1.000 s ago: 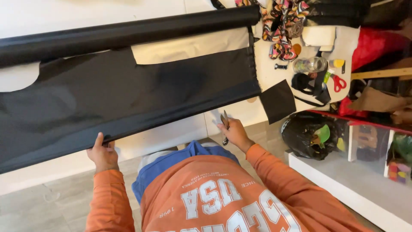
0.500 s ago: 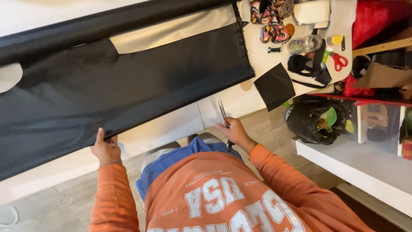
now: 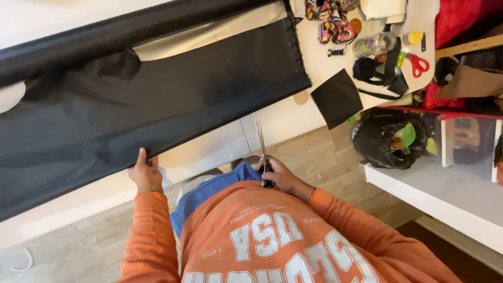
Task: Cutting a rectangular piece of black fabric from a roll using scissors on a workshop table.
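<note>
Your right hand point(image 3: 283, 178) has drawn the scissors point(image 3: 262, 152) nearer your body.
Right hand clamped on scissors, right of the fabric; left hand point(image 3: 145, 173) pinches the black fabric point(image 3: 157, 105) near edge.

- 1 clear plastic jar point(image 3: 373, 44) lying on its side on the white surface point(image 3: 319, 57), top right
- small yellow-capped bottle point(image 3: 413, 37) just right of it
- no signs or screens
</note>
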